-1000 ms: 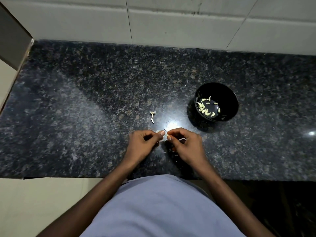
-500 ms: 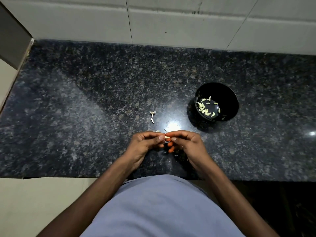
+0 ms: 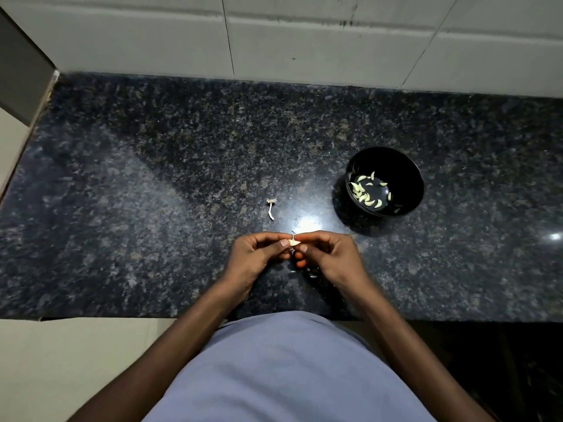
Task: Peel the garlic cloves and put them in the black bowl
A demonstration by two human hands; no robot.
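Plain blue-grey shirt (image 3: 283, 367), bare forearms without sleeves, bare hands, short nails

Granite counter (image 3: 152, 208); black bowl (image 3: 408, 166); garlic stem (image 3: 271, 208)

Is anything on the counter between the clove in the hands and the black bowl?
Nothing visible. The garlic clove is pinched between the left hand and right hand; only bare counter lies toward the black bowl. The garlic stem lies off to the left.
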